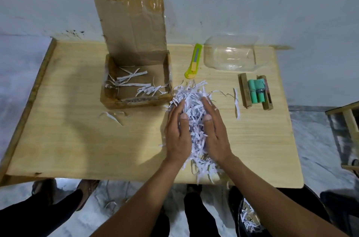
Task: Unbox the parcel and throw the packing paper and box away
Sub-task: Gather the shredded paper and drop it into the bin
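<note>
A heap of white shredded packing paper (194, 106) lies on the wooden table (77, 139), right of the open cardboard box (136, 101). My left hand (177, 135) and my right hand (215, 134) press the heap from both sides, fingers pointing away from me, strands spilling over the table's near edge. The box stands with its lid flap up against the wall. A few paper strips (134, 83) lie on its floor.
A yellow-green utility knife (194, 62) lies right of the box. A clear plastic container (231, 54) stands at the back right. Green cylinders in a small wooden holder (256, 92) sit at the right. A dark bin with shreds (250, 219) is on the floor.
</note>
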`<action>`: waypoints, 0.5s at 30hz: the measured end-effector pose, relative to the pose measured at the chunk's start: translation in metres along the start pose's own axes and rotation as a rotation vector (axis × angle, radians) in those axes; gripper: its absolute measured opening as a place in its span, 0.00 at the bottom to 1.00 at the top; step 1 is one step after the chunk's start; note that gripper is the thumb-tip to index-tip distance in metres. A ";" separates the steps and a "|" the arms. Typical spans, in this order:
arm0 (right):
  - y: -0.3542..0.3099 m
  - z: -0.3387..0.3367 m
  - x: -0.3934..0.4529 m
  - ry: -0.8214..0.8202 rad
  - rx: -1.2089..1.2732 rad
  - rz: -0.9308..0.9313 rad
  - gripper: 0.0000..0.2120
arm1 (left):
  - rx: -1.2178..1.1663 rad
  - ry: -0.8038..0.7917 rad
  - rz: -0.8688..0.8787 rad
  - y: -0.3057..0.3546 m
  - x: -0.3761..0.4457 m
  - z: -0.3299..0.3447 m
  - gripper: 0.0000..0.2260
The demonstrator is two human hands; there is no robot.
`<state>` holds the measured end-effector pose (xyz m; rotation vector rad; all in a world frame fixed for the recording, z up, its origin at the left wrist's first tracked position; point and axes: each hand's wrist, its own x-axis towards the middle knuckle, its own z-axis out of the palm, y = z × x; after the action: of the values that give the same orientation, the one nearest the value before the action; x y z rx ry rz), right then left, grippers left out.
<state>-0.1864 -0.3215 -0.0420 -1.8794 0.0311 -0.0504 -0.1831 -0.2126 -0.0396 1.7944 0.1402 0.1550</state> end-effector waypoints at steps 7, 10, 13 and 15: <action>-0.016 0.015 0.002 0.184 0.383 0.242 0.18 | -0.251 0.216 -0.158 0.018 0.003 0.027 0.14; -0.026 0.011 0.005 0.232 0.563 0.298 0.17 | -0.312 0.232 -0.197 0.026 0.005 0.033 0.13; -0.037 0.006 0.001 0.266 0.621 0.299 0.16 | -0.360 0.196 -0.213 0.033 0.003 0.033 0.13; -0.046 0.001 -0.004 0.306 0.605 0.280 0.15 | -0.387 0.153 -0.213 0.040 -0.001 0.031 0.13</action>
<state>-0.1905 -0.3061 0.0017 -1.2355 0.4413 -0.1382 -0.1783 -0.2518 -0.0074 1.3712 0.3827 0.1547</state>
